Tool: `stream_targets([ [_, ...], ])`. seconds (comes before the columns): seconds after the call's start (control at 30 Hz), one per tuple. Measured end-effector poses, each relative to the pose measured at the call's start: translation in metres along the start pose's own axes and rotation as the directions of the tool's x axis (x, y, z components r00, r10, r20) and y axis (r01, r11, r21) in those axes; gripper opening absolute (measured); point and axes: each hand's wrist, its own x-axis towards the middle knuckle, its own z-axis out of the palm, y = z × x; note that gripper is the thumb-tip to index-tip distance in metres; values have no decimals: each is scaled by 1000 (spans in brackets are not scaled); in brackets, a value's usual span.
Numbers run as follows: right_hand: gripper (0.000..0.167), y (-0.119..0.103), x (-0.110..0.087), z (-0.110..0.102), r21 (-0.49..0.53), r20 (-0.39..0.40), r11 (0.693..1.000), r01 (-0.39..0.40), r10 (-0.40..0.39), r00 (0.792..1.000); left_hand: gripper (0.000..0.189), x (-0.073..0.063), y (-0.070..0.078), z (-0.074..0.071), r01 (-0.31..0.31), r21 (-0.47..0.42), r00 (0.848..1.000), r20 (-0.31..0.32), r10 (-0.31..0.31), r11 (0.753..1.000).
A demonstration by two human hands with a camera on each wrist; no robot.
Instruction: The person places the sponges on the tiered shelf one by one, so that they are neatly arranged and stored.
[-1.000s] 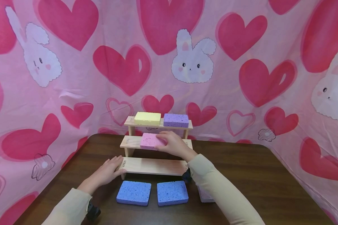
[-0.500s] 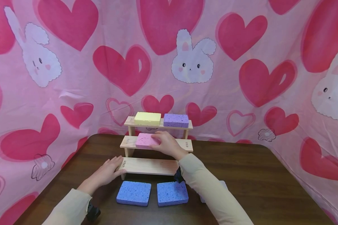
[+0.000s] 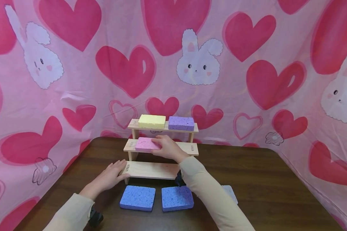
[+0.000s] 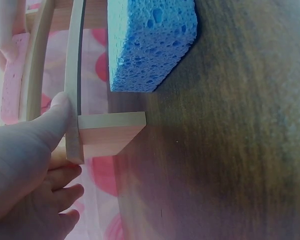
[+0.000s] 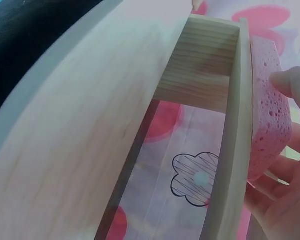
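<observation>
A three-tier wooden display stand (image 3: 153, 170) stands on the table. On its middle tier lies a pink sponge (image 3: 144, 144), toward the left end. My right hand (image 3: 169, 148) grips this sponge by its right part; in the right wrist view the thumb (image 5: 288, 82) is on one face and the fingers reach round the other side. At the left end of the lowest tier, my left hand (image 3: 108, 178) holds the stand. The left wrist view has that thumb (image 4: 60, 107) on the board's edge, with the fingers around the end.
On the top tier sit a yellow sponge (image 3: 151, 121) and a purple sponge (image 3: 181, 123). Two blue sponges, one left (image 3: 137, 198) and one right (image 3: 177, 199), lie before the stand. A pale sponge (image 3: 230, 193) is partly hidden by the right sleeve.
My right hand has slid the pink sponge leftward along the middle tier. More of the pale sponge shows beyond the right sleeve. The left hand has stayed in place.
</observation>
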Motion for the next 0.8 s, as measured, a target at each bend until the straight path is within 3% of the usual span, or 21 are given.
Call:
stream_targets([
  [0.27, 53, 1, 3, 5, -16, -36, 998, 58, -58, 998, 73, -1, 2, -1, 6, 1, 1000, 2, -6, 1000],
  [0.8, 52, 0, 3, 7, 12, -24, 1000, 20, -20, 1000, 72, 1, 0, 1, 3, -3, 1000, 2, -3, 1000],
])
